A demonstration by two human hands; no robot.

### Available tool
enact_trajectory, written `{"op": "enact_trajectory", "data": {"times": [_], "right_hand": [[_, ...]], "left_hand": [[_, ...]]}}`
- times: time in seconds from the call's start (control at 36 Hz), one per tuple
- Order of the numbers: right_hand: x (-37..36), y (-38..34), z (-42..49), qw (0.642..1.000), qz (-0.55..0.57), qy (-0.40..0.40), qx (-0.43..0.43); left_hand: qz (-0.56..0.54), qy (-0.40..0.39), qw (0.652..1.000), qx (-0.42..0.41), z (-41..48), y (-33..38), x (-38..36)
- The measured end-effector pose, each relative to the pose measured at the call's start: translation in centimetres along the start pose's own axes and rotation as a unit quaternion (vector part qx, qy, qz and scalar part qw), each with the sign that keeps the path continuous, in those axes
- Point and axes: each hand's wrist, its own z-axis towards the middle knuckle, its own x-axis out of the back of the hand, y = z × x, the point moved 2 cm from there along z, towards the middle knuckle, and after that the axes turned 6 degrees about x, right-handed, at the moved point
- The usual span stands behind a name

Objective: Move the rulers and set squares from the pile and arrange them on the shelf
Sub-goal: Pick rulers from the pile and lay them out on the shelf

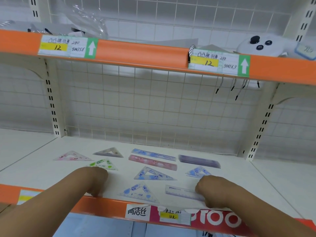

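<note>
Rulers and set squares lie flat on the white shelf (42, 168). At the back are a pink set square (71, 156), a grey-purple set square (109, 152), a blue ruler (153, 153), a pink ruler (152, 162) and a stack of purple rulers (199, 161). Nearer are a green set square (104, 164) and three blue-patterned set squares (153, 174) (198, 171) (140, 191). My right hand (210, 190) has curled fingers on the right end of a pale purple ruler (183, 192) at the front edge. My left hand (95, 182) rests curled on the shelf front, with nothing seen in it.
An orange upper shelf (142, 52) with price tags hangs overhead; a white plush toy (261, 46) and plastic-wrapped goods sit on it. A wire grid (153, 108) backs the bay, with slotted uprights on both sides. An orange price strip (106, 205) runs along the front edge.
</note>
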Motion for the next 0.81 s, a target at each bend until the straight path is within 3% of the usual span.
{"op": "enact_trajectory", "data": {"times": [0.19, 0.36, 0.5, 0.81], "right_hand": [[-0.7, 0.6, 0.2, 0.997, 0.067, 0.018, -0.02], [-1.1, 1.8, 0.6, 0.991, 0.126, 0.014, -0.034], [-1.1, 2.3, 1.2, 0.99, 0.133, 0.017, -0.03], [1.2, 5.9, 3.9, 0.987, 0.134, 0.071, -0.062]], "left_hand": [[0.005, 0.004, 1.0, -0.014, -0.2, 0.2, 0.2], [-0.059, 0.024, 0.996, -0.063, -0.1, 1.0, 0.5], [-0.079, 0.059, 0.991, -0.088, -0.1, 2.3, 0.5], [-0.064, 0.056, 0.993, -0.082, -0.7, 3.2, 0.8]]}}
